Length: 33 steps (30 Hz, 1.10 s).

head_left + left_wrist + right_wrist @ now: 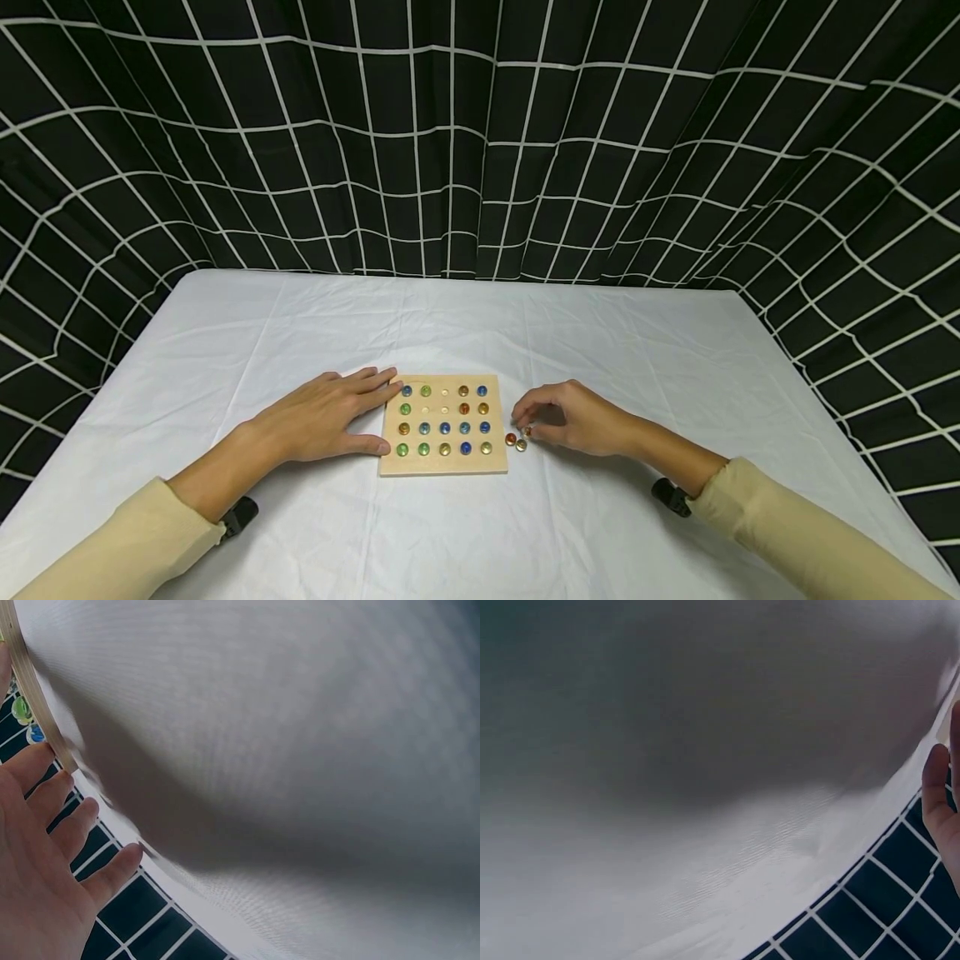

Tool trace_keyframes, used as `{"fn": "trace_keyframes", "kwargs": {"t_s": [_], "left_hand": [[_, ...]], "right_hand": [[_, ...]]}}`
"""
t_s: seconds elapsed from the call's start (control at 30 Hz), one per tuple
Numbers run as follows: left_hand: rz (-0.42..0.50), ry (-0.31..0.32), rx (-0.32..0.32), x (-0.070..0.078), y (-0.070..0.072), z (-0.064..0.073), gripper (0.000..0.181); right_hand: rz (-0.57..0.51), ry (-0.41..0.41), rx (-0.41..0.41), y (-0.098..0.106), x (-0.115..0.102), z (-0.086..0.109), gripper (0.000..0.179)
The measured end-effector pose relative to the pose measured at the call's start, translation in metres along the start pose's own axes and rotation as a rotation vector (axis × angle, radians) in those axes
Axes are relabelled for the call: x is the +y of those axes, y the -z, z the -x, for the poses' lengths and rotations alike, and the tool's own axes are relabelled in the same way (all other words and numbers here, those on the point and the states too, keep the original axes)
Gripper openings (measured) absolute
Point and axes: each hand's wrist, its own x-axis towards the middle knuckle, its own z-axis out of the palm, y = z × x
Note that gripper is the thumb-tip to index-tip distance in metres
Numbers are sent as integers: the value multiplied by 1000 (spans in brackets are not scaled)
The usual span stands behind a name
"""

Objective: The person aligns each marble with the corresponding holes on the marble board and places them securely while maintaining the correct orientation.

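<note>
Marbles (511,439), three of them loose, lie just beside the right edge of a wooden board (442,466), towards its near right corner, in the head view. Both rest on a white-covered table (637,533). The right hand (576,421) is the nearer, its fingers curved over the group; one marble sits at the thumb tip, but whether it is pinched cannot be told. The other two lie leftward and slightly nearer the wearer. Three bare pits (445,392) are in the board's two far rows, left of and beyond the loose marbles; its long axis runs left to right. The left hand (330,417) has its fingers extended, thumb apart, at the board's left edge and far left corner.

Left wrist view: fingers spread, the board's edge beside them.

Right wrist view: the hand is mostly cut off; no marbles show.
</note>
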Motion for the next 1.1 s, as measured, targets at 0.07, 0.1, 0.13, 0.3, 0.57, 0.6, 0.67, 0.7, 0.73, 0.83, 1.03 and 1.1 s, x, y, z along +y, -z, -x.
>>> {"fn": "trace_keyframes", "kwargs": {"t_s": [0.07,0.1,0.13,0.3,0.57,0.6,0.67,0.7,0.73,0.83,1.03,1.1], "left_hand": [[-1,-1,0,0,0,0,90],[-1,-2,1,0,0,0,90],[-1,-2,1,0,0,0,90],[1,-1,0,0,0,0,90],[-1,2,-4,0,1,0,90],[0,2,-4,0,1,0,90],[3,0,-4,0,0,0,90],[3,2,-4,0,0,0,90],[3,2,-4,0,0,0,90],[3,3,-5,-1,0,0,90],[7,-2,-5,-1,1,1,89],[5,-4,-6,0,1,1,89]], "right_hand": [[7,12,20,0,0,-4,25],[10,21,31,0,0,-6,25],[15,23,40,0,-1,-8,25],[32,37,83,0,-6,-18,26],[36,72,109,-6,-13,-35,26],[37,75,111,-7,-14,-37,26],[30,75,110,-9,-17,-40,26],[24,76,109,-10,-18,-42,26],[21,77,108,-11,-19,-44,26],[11,83,106,-15,-24,-50,25],[27,95,98,-21,-33,-63,23],[39,96,94,-23,-35,-67,22]]}}
